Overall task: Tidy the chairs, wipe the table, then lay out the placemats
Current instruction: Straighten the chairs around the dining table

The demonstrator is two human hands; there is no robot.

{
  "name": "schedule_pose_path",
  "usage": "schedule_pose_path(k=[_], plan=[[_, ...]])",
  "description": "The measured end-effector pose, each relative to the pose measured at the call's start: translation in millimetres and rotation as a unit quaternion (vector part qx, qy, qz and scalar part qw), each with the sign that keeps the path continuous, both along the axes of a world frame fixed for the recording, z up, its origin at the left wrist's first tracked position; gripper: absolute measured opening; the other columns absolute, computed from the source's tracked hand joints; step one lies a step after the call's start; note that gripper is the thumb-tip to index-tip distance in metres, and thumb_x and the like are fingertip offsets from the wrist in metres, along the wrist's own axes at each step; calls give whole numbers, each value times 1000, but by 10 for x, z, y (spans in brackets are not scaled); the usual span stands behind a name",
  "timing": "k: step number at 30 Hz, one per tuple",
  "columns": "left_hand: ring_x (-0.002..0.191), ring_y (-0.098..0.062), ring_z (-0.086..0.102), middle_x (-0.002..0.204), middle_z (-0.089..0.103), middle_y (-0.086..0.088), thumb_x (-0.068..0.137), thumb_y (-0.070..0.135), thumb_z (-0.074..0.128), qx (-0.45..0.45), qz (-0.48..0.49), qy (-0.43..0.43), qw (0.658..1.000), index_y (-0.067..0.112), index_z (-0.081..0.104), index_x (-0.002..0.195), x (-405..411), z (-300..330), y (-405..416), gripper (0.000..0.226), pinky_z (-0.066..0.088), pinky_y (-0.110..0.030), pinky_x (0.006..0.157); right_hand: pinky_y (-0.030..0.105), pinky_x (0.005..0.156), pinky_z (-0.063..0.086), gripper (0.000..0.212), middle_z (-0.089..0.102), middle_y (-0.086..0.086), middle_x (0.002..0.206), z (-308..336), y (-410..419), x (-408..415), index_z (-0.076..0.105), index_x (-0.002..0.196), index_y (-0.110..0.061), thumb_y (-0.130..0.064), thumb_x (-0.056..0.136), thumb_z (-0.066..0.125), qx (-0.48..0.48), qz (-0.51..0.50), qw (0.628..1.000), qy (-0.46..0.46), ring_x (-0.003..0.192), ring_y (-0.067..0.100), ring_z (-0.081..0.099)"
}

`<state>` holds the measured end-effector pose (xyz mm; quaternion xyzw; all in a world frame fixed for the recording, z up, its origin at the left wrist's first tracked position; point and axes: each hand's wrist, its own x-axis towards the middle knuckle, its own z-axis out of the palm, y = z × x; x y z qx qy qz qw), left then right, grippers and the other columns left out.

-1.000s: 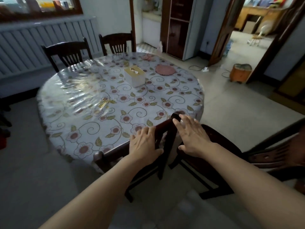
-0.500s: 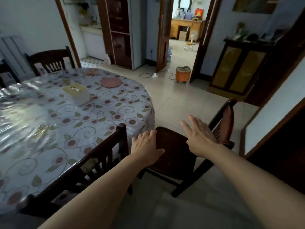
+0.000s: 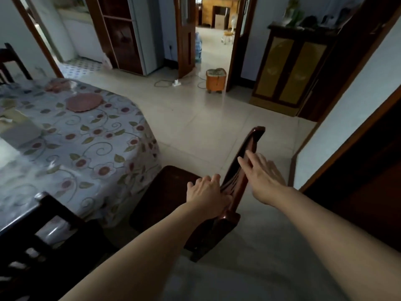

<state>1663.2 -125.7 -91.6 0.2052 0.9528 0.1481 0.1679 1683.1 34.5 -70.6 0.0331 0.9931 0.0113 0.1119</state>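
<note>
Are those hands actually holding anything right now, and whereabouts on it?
Both are at the chair: the left hand lies on its backrest's top rail, fingers bent over it, and the right hand reaches the rail higher up, fingers straight, not yet gripping.

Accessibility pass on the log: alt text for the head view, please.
Both hands reach to the backrest of a dark wooden chair standing pulled away from a round floral-clothed table: left hand curled on it, right hand flat-fingered at its top rail. A round placemat lies on the table.
</note>
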Motion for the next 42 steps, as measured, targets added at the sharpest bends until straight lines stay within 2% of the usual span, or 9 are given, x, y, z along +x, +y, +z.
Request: schedule_pose_path(k=[6, 9, 13, 22, 28, 33, 36, 39, 42], plan=[[111, -30, 53, 118, 57, -7, 77, 47, 64, -47, -7, -61, 997, 17, 39, 124, -127, -255, 599, 61, 37, -41, 89, 40, 119, 1, 93, -22, 0, 157, -394, 451, -198, -8, 150, -25, 11, 80, 42, -32, 38, 998, -39, 144, 18, -18], [100, -28, 60, 108, 61, -5, 76, 34, 68, -76, -11, -66, 995, 16, 39, 122, -178, -354, 727, 57, 39, -36, 73, 38, 116, -7, 98, -31, -2, 153, -561, 582, -236, -16, 148, -29, 10, 77, 40, -33, 69, 997, -27, 141, 16, -26], [94, -30, 62, 102, 62, -6, 74, 17, 64, -71, -9, -40, 997, 14, 43, 117, -224, -383, 789, 48, 38, -33, 66, 41, 114, -12, 95, -34, 3, 152, -693, 616, -283, -19, 147, -26, 6, 79, 40, -14, 96, 995, -5, 139, 20, -32], [76, -24, 57, 75, 48, 2, 71, 22, 65, -60, 7, -31, 998, 17, 45, 111, -781, -186, 328, 45, 37, -31, 60, 43, 112, -15, 95, -30, 7, 153, -581, 231, -884, -11, 148, -23, -4, 80, 52, -21, 152, 988, 27, 138, 26, -33], [67, -17, 49, 68, 45, 7, 69, 19, 65, -42, 44, -43, 997, 24, 48, 111, -1387, -10, -254, 45, 29, -24, 46, 45, 112, -17, 88, -23, 8, 155, -382, -257, -1587, -8, 149, -23, -9, 84, 50, 4, 205, 978, 32, 139, 29, -31], [66, -19, 47, 71, 44, 6, 74, 16, 57, -51, 115, -17, 992, 23, 51, 98, -1843, 200, -827, 26, 31, -25, 46, 45, 114, -13, 86, -6, 6, 156, -236, -801, -2194, -1, 149, -22, -17, 84, 55, -5, 242, 968, 69, 143, 30, -18], [84, -24, 56, 91, 53, 0, 75, 14, 54, -41, 156, -6, 987, 24, 53, 103, -2102, 307, -1144, 29, 44, -31, 61, 43, 116, -7, 78, 8, 3, 155, -141, -1035, -2580, 7, 149, -20, -12, 85, 52, -42, 263, 957, 119, 145, 25, -6], [99, -30, 57, 105, 56, -5, 77, 16, 54, -45, 199, 43, 978, 27, 51, 107, -2257, 323, -1292, 32, 39, -34, 69, 42, 116, -5, 74, 11, 8, 155, -87, -1139, -2952, 15, 147, -21, -12, 85, 54, -43, 275, 952, 131, 145, 24, 0], [97, -33, 57, 98, 56, -7, 74, 11, 55, -61, 232, 73, 968, 22, 49, 108, -2395, 283, -1331, 37, 34, -35, 70, 44, 116, -1, 71, 21, 11, 152, -62, -1199, -3260, 24, 145, -19, -13, 83, 59, -34, 280, 951, 129, 144, 25, 9]])
